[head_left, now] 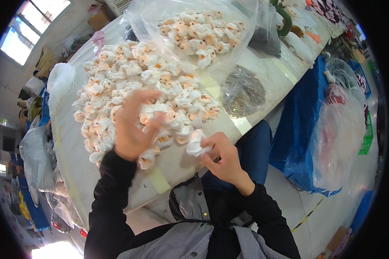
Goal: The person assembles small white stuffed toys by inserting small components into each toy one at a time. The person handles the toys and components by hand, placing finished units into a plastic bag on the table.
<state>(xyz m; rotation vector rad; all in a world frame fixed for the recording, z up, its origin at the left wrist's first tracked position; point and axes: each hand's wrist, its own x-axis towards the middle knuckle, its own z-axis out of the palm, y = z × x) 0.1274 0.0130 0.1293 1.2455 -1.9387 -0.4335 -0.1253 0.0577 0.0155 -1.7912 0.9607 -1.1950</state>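
Observation:
A broad heap of small white fluffy plush pieces [129, 73] with peach patches covers the left and middle of the table. Over the heap's near side is my left hand [136, 123], somewhat blurred, its thumb and fingers curved apart with nothing between them. Near the table's front edge my right hand [224, 157] pinches one white plush piece [196, 144] between thumb and fingers, just right of the heap. Behind the heap, a clear plastic bag [147, 21] has more of these plush pieces [203, 32] in it.
A clear bag of dark greenish grains [244, 92] lies on the table [80, 172], right of the heap. Behind it sits a dark grey bag [266, 41] beside a green curved object [285, 21]. On the right, a blue sack [296, 142] and a clear bag [339, 134] stand on the floor.

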